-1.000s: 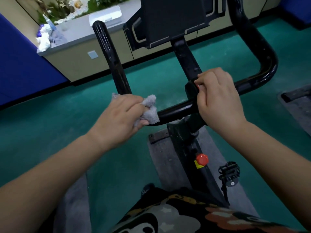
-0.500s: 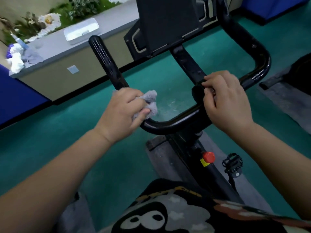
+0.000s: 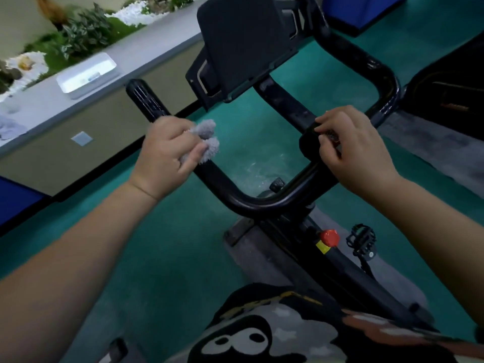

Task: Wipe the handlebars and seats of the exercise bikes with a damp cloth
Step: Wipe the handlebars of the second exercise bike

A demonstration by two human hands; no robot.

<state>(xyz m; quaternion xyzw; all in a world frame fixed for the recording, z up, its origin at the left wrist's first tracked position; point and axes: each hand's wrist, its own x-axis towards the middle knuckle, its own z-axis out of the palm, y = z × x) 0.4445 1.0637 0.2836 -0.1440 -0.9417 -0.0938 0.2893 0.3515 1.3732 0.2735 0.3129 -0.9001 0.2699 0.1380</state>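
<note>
Cloth (image 3: 207, 142): grey, bunched in left hand (image 3: 167, 155), fingers curled tight round it and the left arm of the black handlebar (image 3: 235, 195). Right hand (image 3: 353, 150): fingers bent, close together, gripping the bar's centre clamp. Red knob (image 3: 329, 237) on frame below.

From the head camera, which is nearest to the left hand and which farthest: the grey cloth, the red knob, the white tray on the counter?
1. Grey cloth: gripped in the left hand.
2. White tray: up-left, on the counter.
3. Red knob: down-right, on the bike frame.
</note>
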